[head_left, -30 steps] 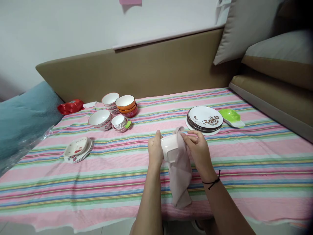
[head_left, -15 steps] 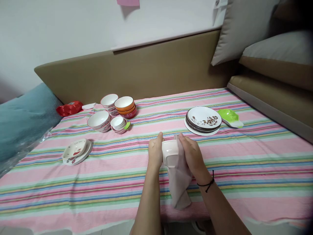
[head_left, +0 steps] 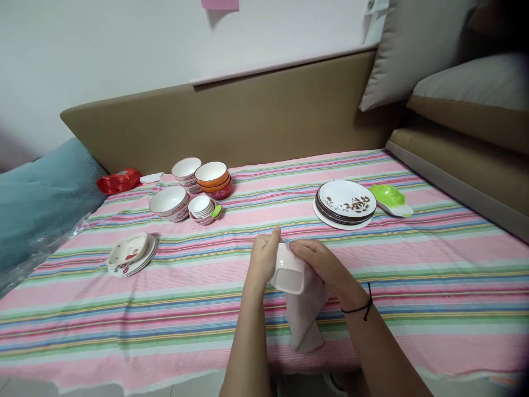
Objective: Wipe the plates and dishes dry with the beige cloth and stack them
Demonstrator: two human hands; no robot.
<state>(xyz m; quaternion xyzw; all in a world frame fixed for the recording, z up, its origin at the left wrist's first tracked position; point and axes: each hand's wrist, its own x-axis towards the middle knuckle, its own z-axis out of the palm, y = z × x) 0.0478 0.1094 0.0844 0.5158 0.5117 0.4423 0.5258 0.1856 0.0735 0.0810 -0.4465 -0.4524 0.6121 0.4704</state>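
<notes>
A small white dish [head_left: 288, 278] with a squarish base is held tilted above the striped cloth, its underside toward me. My left hand [head_left: 263, 258] is closed on its left side, thumb up. On the right, my right hand [head_left: 320, 262] grips a pale greyish-pink cleaning cloth [head_left: 306, 320] against the dish, with fingers over the upper rim. The lower part of that cloth hangs down beneath the hand. The dish's inside is turned away and hidden.
A plate stack [head_left: 347, 201] and a green-and-white dish [head_left: 390, 199] lie at the right. Bowls [head_left: 169, 203], orange bowls [head_left: 211, 175] and small white dishes [head_left: 200, 207] stand at the back left. Stacked plates with a dish [head_left: 131, 252] sit at left on the striped cloth [head_left: 198, 309].
The dish has tipped so more of its base faces me. My right hand has turned, its fingers now reaching across the dish's top edge with the cleaning cloth.
</notes>
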